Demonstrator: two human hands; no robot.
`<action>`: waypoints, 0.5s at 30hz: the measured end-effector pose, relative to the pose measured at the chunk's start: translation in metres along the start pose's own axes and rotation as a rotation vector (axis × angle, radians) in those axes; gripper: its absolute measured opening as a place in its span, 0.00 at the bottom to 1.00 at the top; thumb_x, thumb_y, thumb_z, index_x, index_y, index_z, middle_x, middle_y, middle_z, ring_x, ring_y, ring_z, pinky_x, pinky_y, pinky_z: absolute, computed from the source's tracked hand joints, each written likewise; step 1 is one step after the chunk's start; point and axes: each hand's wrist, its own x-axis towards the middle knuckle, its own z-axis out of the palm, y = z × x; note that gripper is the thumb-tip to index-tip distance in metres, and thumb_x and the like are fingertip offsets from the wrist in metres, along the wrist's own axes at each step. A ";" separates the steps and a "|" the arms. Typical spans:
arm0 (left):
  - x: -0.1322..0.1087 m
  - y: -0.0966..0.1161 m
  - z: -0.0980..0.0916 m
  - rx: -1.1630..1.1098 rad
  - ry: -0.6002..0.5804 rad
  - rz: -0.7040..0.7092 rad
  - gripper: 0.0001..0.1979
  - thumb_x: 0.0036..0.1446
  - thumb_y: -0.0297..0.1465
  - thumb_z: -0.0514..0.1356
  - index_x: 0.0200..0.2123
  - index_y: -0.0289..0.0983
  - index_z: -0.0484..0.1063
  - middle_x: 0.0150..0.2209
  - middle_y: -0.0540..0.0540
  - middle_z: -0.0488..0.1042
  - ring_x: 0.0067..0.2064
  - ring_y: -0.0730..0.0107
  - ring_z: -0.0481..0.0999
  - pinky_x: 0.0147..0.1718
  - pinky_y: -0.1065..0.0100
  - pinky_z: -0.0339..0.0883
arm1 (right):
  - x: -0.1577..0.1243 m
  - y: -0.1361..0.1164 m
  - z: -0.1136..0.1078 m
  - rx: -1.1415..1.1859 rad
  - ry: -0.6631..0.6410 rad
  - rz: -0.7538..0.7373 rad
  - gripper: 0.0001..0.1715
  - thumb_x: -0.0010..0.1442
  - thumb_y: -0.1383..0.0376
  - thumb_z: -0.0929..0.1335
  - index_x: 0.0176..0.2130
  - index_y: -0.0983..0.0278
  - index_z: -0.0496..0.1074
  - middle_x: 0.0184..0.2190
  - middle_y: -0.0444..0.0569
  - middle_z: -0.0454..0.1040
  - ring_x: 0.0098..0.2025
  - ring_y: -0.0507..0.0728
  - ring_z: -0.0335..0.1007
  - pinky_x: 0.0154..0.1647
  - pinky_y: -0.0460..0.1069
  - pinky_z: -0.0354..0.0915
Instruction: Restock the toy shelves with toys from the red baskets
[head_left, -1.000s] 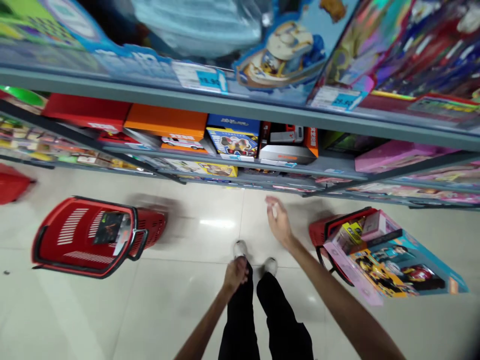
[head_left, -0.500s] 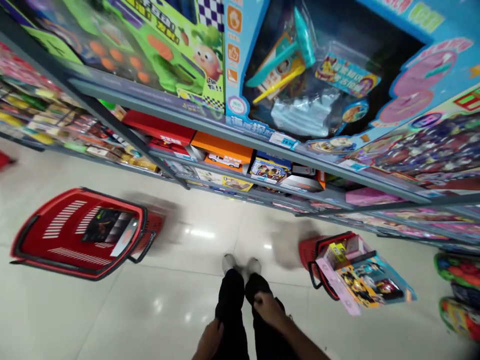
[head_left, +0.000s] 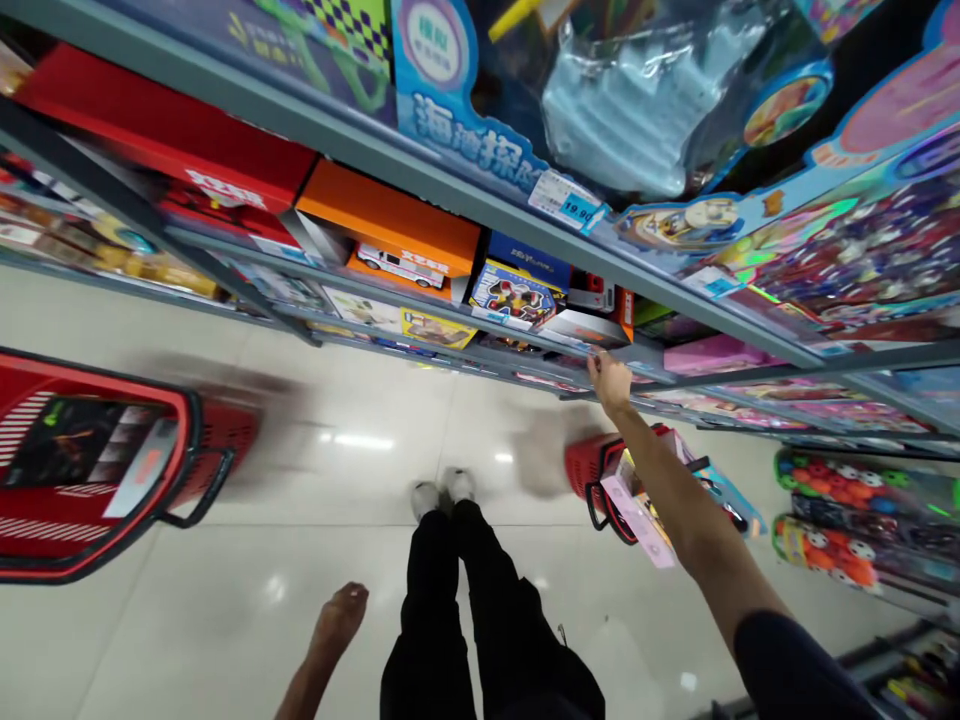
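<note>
Right hand [head_left: 609,380] loosely open against the shelf edge [head_left: 375,293]; left hand [head_left: 341,615] slack, empty.

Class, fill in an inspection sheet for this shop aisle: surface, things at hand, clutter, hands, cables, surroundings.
Surface: glossy pale tiled floor.
Things: grey box on the shelf, just above the right hand.
Clutter: left basket holding a dark box; right basket with toy boxes.
Hands: right hand's fingers at the shelf edge; left hand hangs, holding nothing.
Cables: nothing seen.
Surroundings: stocked upper shelves; price tag.
</note>
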 end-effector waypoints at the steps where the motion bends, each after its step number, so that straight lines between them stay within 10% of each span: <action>1: 0.007 0.009 -0.002 -0.048 0.000 -0.007 0.13 0.52 0.43 0.56 0.27 0.42 0.75 0.31 0.40 0.85 0.34 0.52 0.87 0.37 0.59 0.82 | 0.004 -0.002 0.001 -0.066 -0.015 -0.026 0.28 0.78 0.55 0.61 0.69 0.61 0.69 0.52 0.59 0.84 0.47 0.63 0.80 0.48 0.51 0.65; 9: 0.013 0.170 -0.017 -0.173 -0.120 0.121 0.19 0.64 0.43 0.54 0.43 0.37 0.79 0.41 0.37 0.87 0.42 0.56 0.88 0.43 0.61 0.82 | -0.025 -0.014 0.029 0.027 -0.140 -0.058 0.30 0.77 0.58 0.59 0.69 0.66 0.69 0.51 0.64 0.84 0.48 0.64 0.81 0.49 0.53 0.69; 12: 0.021 0.172 -0.040 -0.071 -0.007 0.045 0.14 0.64 0.36 0.58 0.46 0.38 0.81 0.41 0.40 0.87 0.43 0.60 0.87 0.47 0.64 0.80 | -0.108 -0.026 0.060 0.204 -0.404 -0.022 0.30 0.72 0.57 0.58 0.62 0.65 0.75 0.45 0.64 0.85 0.47 0.67 0.83 0.50 0.57 0.72; 15: 0.034 0.129 -0.103 0.039 0.177 -0.083 0.13 0.64 0.31 0.59 0.47 0.35 0.80 0.44 0.37 0.85 0.46 0.58 0.86 0.52 0.61 0.78 | -0.221 -0.042 0.086 0.280 -0.690 -0.107 0.24 0.62 0.56 0.60 0.39 0.60 0.82 0.35 0.65 0.85 0.41 0.71 0.85 0.46 0.62 0.76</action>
